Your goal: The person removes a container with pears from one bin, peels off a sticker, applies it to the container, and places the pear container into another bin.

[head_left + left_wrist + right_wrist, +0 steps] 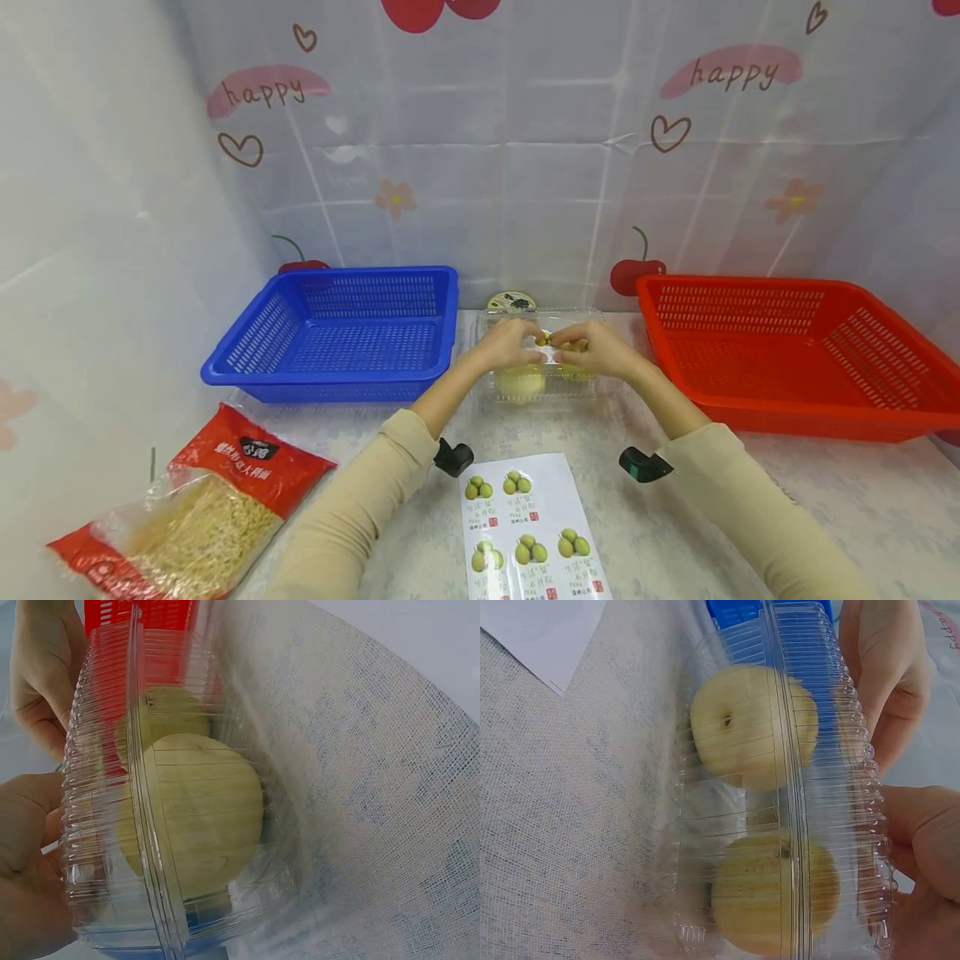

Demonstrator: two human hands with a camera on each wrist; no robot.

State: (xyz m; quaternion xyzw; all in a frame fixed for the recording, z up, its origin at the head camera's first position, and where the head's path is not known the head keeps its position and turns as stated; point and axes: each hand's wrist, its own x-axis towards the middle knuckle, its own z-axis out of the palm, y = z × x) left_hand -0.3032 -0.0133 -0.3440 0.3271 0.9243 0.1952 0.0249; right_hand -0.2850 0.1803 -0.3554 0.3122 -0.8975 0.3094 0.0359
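Note:
A clear plastic clamshell box (551, 385) stands closed at the back middle of the table. Two round, pale yellow fruits that look like pears lie inside, a paler one (214, 810) and a speckled one (754, 896). Over the lid, my left hand (512, 343) and right hand (597, 347) pinch opposite sides of a small white sticker (548, 341) printed with green pears. Whether the sticker touches the lid all over cannot be told. In front of the box lies a white sheet of stickers (517, 477) with the same pear print.
To the left stands a blue plastic basket (330, 387), to the right a red one (817, 417). A red and clear bag of dry noodles (210, 517) lies at the front left. Behind the box a round label (512, 300) shows. A printed curtain (480, 167) hangs at the back.

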